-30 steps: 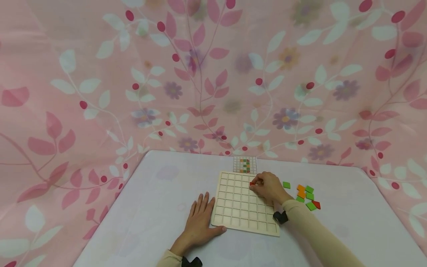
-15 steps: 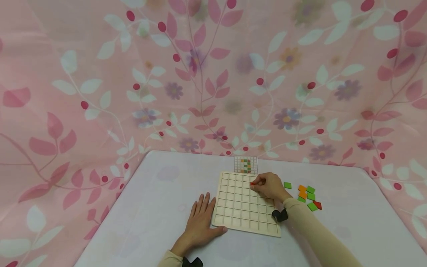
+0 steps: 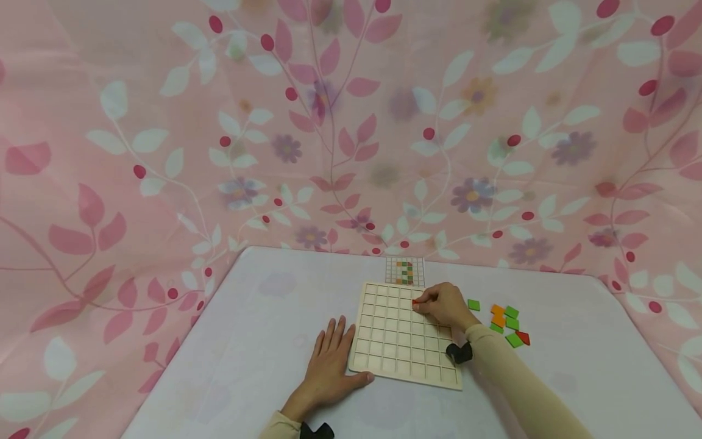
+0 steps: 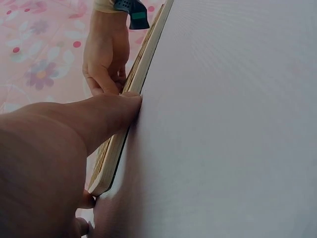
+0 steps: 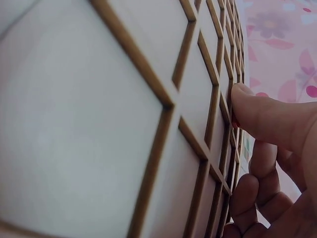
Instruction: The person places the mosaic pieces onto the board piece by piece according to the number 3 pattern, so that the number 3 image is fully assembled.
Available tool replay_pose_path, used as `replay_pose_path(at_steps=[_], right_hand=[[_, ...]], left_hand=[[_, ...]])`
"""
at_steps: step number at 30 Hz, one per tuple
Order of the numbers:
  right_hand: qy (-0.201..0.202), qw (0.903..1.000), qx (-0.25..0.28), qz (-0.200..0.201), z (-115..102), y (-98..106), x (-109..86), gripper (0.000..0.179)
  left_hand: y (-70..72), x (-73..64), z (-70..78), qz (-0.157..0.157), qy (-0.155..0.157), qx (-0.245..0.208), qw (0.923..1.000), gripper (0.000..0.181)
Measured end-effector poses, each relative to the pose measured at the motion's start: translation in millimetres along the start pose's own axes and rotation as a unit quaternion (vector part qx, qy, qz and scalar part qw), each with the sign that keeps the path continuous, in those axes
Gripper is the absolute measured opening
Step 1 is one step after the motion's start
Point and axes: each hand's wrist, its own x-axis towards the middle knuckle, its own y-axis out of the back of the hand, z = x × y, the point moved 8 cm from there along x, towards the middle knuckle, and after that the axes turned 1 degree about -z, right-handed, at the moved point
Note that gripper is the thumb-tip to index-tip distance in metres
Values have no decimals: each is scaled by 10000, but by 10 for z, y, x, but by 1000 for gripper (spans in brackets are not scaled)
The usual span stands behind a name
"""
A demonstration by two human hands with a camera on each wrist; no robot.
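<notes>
A square wooden grid board (image 3: 390,334) lies on the table with bare cells. At its upper right cells, my right hand (image 3: 445,305) pinches a small red tile (image 3: 415,302) between thumb and fingers. Only a sliver of that tile shows in the right wrist view, where the thumb (image 5: 270,116) covers most of it. My left hand (image 3: 329,369) lies with straight, spread fingers at the board's lower left corner. In the left wrist view its thumb (image 4: 116,111) touches the board's side edge.
A small pattern card (image 3: 404,271) with coloured squares lies behind the board. Right of the board are a lone green tile (image 3: 474,305) and a loose group of green, orange (image 3: 498,320) and red tiles (image 3: 523,338). A floral curtain (image 3: 351,134) hangs behind the white table.
The view shifts very slightly. Both hands stay in nearly the same place, the right one still pinching the red tile at the board.
</notes>
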Motion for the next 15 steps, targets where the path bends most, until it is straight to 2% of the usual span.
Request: replay_pose_path(at_steps=[9, 15], right_hand=[[-9, 10000, 10, 68, -7, 2, -2, 12], [-7, 10000, -22, 77, -54, -16, -37, 12]], left_hand=[[13, -2, 6, 21, -12, -25, 10000, 108], [0, -2, -12, 148, -144, -139, 9997, 108]])
